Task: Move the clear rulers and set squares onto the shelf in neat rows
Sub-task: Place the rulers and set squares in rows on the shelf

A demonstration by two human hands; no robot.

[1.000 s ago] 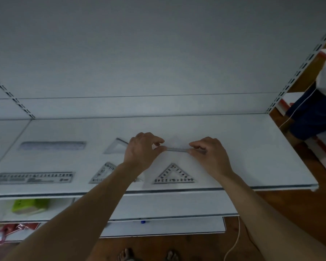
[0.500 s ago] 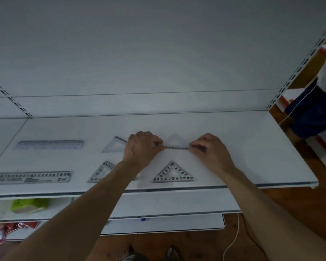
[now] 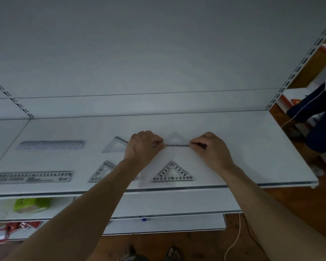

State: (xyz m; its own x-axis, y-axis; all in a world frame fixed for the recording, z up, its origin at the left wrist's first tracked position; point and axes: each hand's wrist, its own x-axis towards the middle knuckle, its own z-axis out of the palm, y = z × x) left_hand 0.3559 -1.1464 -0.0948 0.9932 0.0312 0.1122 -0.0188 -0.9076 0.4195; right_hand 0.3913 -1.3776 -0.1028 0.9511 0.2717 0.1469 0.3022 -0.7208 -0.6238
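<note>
On the white shelf (image 3: 252, 147), my left hand (image 3: 143, 146) and my right hand (image 3: 211, 147) each pinch one end of a clear set square (image 3: 176, 141) in the back row; its bottom edge shows between them. Left of it lies another set square (image 3: 114, 145), then a clear ruler (image 3: 51, 145). The front row holds a ruler (image 3: 33, 177), a set square (image 3: 102, 171) partly hidden by my left forearm, and a set square (image 3: 172, 173) with black numbers.
The shelf's front edge (image 3: 271, 184) runs across below my wrists. Lower shelves hold a green object (image 3: 32, 204) and red packets (image 3: 0, 234). A person in dark trousers (image 3: 316, 117) stands at the right. A white cable (image 3: 235, 242) hangs over the wooden floor.
Both hands stay on the ends of the back set square; they and the view shift only slightly.
</note>
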